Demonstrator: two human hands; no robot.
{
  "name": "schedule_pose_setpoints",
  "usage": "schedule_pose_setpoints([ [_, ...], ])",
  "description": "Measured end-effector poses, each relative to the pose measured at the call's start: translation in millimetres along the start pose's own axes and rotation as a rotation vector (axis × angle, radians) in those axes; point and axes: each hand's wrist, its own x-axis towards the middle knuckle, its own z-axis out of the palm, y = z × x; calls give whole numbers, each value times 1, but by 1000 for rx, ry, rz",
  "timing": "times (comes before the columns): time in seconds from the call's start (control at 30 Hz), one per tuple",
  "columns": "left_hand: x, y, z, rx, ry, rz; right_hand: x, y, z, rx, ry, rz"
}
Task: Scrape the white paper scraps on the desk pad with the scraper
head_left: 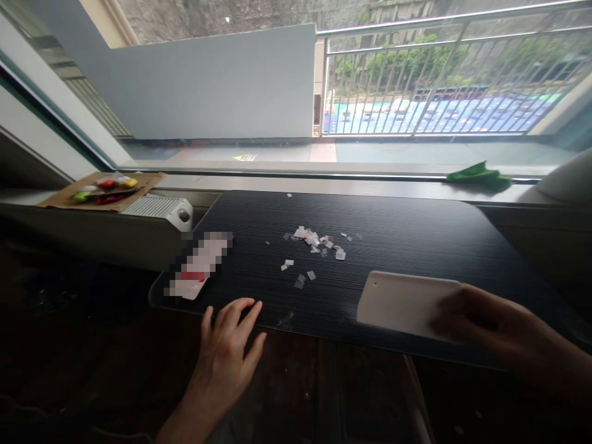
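Note:
My right hand (493,317) grips the right end of a flat white rectangular plate (402,302). It has rounded corners and a small hole near its upper left corner; its exact kind I cannot tell. The plate is low over the right front of the black table (416,234); whether it touches is unclear. At the front edge my left hand (231,345) is open, fingers spread, fingertips at the tabletop. Small white and clear paper or plastic scraps (312,239) form a loose heap mid-table, with several stray pieces (300,280) nearer me.
A pale oblong item (201,268), blurred by pixelation, lies at the table's left. Left of the table, brown paper (60,196) bears colourful small items beside a white slotted box (160,213). A green cloth (481,177) rests on the windowsill. Window glass borders the far side.

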Motion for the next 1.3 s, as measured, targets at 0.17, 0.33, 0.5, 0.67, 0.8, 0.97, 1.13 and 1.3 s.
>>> schedule_pose_setpoints([
  [0.17,1,5,-2,1,-2,-22,35,-11,49,91,65,-104],
  [0.33,-1,5,-1,-19,-30,-25,55,-13,79,19,15,-160],
  [0.5,-2,4,0,-35,-43,-23,49,-16,78,16,-8,-159],
  [0.67,-1,7,0,-49,-26,-43,58,-15,68,78,141,-104],
  [0.8,-1,7,-1,-49,-37,-39,71,-4,70,31,96,-88],
  [0.97,0,8,-2,-55,-42,-51,67,-2,75,52,-90,-56],
  [1.13,0,9,-3,-65,-48,-60,55,-9,76,126,-203,-19],
  [1.3,1,10,-5,-65,-51,-58,49,-14,78,132,-325,42],
])
